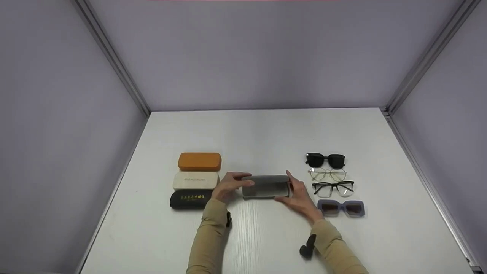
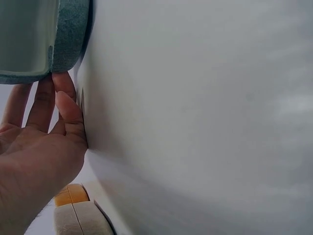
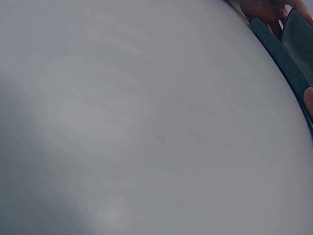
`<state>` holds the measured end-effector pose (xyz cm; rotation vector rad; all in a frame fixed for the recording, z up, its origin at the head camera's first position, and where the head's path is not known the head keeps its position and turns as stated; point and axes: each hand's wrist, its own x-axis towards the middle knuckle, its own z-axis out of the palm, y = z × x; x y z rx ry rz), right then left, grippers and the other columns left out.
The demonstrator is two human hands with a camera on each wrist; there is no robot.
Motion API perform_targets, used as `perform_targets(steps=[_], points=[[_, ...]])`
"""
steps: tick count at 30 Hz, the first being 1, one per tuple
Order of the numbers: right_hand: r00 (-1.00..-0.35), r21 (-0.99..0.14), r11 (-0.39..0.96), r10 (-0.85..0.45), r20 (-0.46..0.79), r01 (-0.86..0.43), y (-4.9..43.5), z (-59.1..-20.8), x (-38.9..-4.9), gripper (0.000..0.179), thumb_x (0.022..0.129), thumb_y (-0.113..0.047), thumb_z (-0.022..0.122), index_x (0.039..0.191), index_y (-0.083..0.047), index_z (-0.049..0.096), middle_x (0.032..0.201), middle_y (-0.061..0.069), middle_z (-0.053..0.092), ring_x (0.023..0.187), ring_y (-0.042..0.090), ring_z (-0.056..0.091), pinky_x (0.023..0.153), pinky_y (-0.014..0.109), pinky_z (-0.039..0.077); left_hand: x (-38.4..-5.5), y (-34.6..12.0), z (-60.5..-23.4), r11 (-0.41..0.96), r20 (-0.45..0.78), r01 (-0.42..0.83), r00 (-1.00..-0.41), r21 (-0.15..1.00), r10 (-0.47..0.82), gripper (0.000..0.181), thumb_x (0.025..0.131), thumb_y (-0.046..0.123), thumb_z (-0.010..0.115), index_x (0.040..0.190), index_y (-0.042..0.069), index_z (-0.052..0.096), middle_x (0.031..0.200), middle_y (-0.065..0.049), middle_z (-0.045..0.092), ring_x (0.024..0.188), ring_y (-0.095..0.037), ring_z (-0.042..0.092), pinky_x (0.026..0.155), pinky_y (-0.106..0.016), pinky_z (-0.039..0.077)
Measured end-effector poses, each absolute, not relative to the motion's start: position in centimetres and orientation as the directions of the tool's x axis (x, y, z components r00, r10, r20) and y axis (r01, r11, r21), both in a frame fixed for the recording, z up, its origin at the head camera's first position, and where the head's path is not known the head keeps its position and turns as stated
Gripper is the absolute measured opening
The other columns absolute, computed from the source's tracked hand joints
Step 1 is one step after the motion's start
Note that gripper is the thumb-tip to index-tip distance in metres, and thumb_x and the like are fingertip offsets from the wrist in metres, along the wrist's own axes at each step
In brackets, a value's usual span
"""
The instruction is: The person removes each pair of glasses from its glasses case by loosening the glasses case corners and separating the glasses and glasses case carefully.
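Note:
A grey-green glasses case (image 1: 266,186) lies on the white table between both hands, its long side running left to right. Its lid is raised, and the smooth pale green lining (image 2: 27,39) shows in the left wrist view. My left hand (image 1: 228,185) holds the case's left end, thumb and fingertips at its edge. Around the right end, my right hand (image 1: 300,198) spans the case with its thumb at the front and fingers at the far side. Only a fingertip (image 3: 308,100) of that hand shows low on the case in the right wrist view.
On the left, an orange case (image 1: 199,161), a cream case (image 1: 196,180) and a black case (image 1: 190,199) form a column. To the right lie black sunglasses (image 1: 325,160), gold-rimmed glasses (image 1: 327,174), black-framed glasses (image 1: 333,188) and purple-framed sunglasses (image 1: 341,208). Grey panels (image 1: 266,57) enclose the table.

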<state>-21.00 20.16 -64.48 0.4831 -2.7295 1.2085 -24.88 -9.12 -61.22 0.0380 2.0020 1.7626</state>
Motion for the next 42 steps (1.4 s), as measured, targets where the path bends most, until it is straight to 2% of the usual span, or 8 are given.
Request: perform_targets(steps=[4,14,19,23,26,30,36,42], points=[[-0.939,-0.698,0.629,-0.246,0.241,-0.344,20.2,-64.5,-21.1,0.109,0.069,-0.034,0.093,0.153,0.005,0.035,0.144,0.030,0.053,0.118,0.043,0.056,0.105,0.057,0.046,-24.9,-9.1,-61.3,0.160,-0.313,-0.275,-0.893,0.948,0.324,0.053,0.079,0.024,0.086,0.127,0.006,0.070,0.134,-0.015,0.064,0.131,-0.032,0.053,0.119,-0.049,0.035],[-0.939,-0.699,0.627,-0.244,0.243,-0.344,20.4,-64.7,-21.1,0.107,0.070,-0.034,0.092,0.152,0.004,0.037,0.141,0.027,0.057,0.115,0.042,0.057,0.103,0.056,0.046,-24.3,-9.2,-61.4,0.120,-0.277,-0.250,-0.899,0.961,0.340,0.056,0.077,0.021,0.088,0.128,0.005,0.069,0.135,-0.018,0.064,0.131,-0.033,0.055,0.115,-0.041,0.041],[-0.939,-0.718,0.606,-0.242,0.244,-0.343,20.4,-64.9,-21.4,0.103,0.072,-0.034,0.091,0.151,0.005,0.038,0.123,0.022,0.065,0.100,0.030,0.058,0.093,0.045,0.049,-24.1,-9.2,-61.6,0.154,-0.252,-0.212,-0.911,0.965,0.325,0.057,0.073,0.015,0.090,0.126,0.005,0.070,0.133,-0.017,0.066,0.125,-0.030,0.059,0.111,-0.041,0.046],[-0.938,-0.751,0.564,-0.246,0.246,-0.345,20.5,-64.7,-21.5,0.100,0.073,-0.029,0.090,0.152,0.004,0.038,0.114,0.018,0.066,0.098,0.027,0.058,0.091,0.041,0.048,-24.0,-9.0,-61.7,0.221,-0.240,-0.178,-0.922,0.959,0.303,0.059,0.067,0.014,0.094,0.122,0.009,0.073,0.129,-0.013,0.069,0.118,-0.025,0.061,0.107,-0.039,0.049],[-0.946,-0.762,0.562,-0.227,0.231,-0.321,20.5,-64.7,-21.4,0.100,0.071,-0.028,0.092,0.151,0.000,0.041,0.123,0.017,0.066,0.109,0.026,0.059,0.098,0.045,0.049,-23.9,-8.9,-61.6,0.240,-0.234,-0.164,-0.924,0.957,0.302,0.059,0.066,0.015,0.095,0.121,0.011,0.074,0.128,-0.011,0.070,0.118,-0.023,0.061,0.108,-0.039,0.048],[-0.959,-0.775,0.567,-0.205,0.194,-0.278,20.4,-64.7,-21.2,0.095,0.071,-0.031,0.092,0.150,-0.005,0.045,0.120,0.015,0.066,0.105,0.023,0.057,0.096,0.043,0.047,-23.8,-8.8,-61.5,0.240,-0.223,-0.152,-0.926,0.959,0.304,0.059,0.066,0.013,0.094,0.121,0.009,0.074,0.128,-0.011,0.070,0.119,-0.024,0.061,0.110,-0.040,0.046],[-0.961,-0.775,0.569,-0.197,0.195,-0.274,20.2,-64.8,-21.1,0.081,0.073,-0.029,0.091,0.142,-0.003,0.055,0.115,0.013,0.067,0.099,0.018,0.055,0.091,0.034,0.048,-23.7,-8.7,-61.6,0.201,-0.214,-0.156,-0.927,0.967,0.307,0.062,0.066,0.011,0.094,0.124,0.009,0.072,0.131,-0.011,0.069,0.122,-0.023,0.060,0.112,-0.037,0.046],[-0.956,-0.775,0.559,-0.191,0.225,-0.294,20.4,-65.0,-21.3,0.073,0.075,-0.028,0.090,0.137,-0.004,0.060,0.117,0.011,0.068,0.103,0.020,0.058,0.092,0.032,0.050,-23.8,-8.6,-61.6,0.210,-0.182,-0.116,-0.925,0.971,0.333,0.062,0.070,0.008,0.091,0.127,0.004,0.069,0.130,-0.015,0.068,0.111,-0.019,0.061,0.105,-0.037,0.050]])
